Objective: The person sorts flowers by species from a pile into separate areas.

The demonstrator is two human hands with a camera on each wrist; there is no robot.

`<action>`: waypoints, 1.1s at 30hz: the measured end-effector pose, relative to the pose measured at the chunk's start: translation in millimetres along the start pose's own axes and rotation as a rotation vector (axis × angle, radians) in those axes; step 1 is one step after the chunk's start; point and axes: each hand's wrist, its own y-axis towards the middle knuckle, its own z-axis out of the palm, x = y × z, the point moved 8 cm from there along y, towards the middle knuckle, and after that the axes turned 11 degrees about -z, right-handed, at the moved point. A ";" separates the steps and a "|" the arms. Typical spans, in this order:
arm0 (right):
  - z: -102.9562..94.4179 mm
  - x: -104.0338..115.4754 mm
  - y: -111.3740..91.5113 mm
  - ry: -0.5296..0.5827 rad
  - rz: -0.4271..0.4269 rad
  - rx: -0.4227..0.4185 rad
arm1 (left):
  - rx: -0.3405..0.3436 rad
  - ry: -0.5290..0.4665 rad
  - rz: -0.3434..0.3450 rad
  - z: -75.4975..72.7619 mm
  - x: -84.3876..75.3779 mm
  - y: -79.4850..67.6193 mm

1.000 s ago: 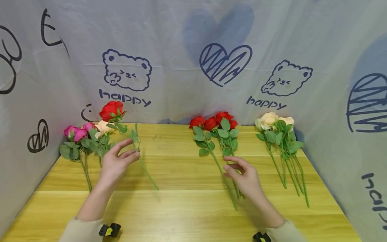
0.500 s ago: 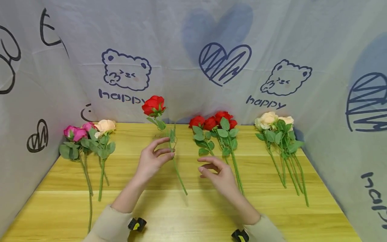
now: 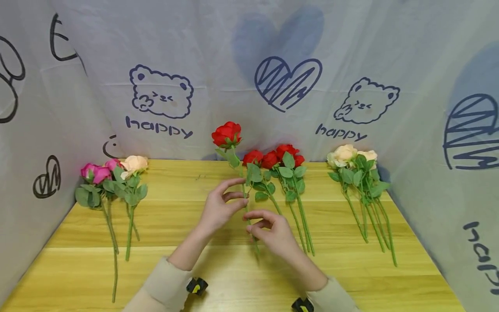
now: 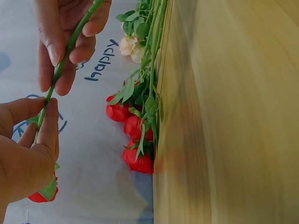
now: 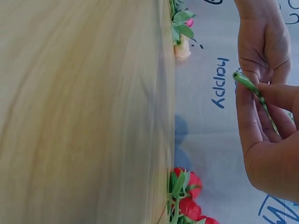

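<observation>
A red artificial rose (image 3: 227, 135) is held nearly upright above the table, its bloom at the top. My left hand (image 3: 222, 206) pinches the stem between thumb and fingers below the leaves. Just lower, my right hand (image 3: 273, 232) has its thumb and fingers on the same green stem (image 5: 244, 80), the cut end sticking out past them in the right wrist view. In the left wrist view the stem runs across the right hand's fingers (image 4: 65, 81) under the thumb. Right behind lie several red roses (image 3: 270, 160) on the table.
Pink roses (image 3: 100, 173) and a cream rose (image 3: 134, 164) lie at the left of the wooden table (image 3: 175, 268). Several cream roses (image 3: 345, 155) with long stems lie at the right. A white printed cloth (image 3: 218, 56) walls the back and sides.
My left hand has carried the red rose rightward from beside the pink and cream roses to the middle. The right hand has come left and taken hold of its lower stem.
</observation>
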 end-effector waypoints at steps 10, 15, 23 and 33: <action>-4.0 -2.5 -2.5 -0.010 0.028 0.004 | 0.005 0.029 0.017 7.7 0.9 0.5; -8.2 0.8 -1.6 -0.021 0.013 -0.001 | 0.012 0.041 0.051 10.1 -4.1 0.3; -23.0 6.8 -0.1 -0.050 -0.016 -0.027 | 0.013 0.082 0.119 0.1 -15.4 -4.7; -55.3 -0.2 -5.9 -0.142 0.025 -0.094 | -0.102 0.178 0.096 -65.2 -8.9 -13.3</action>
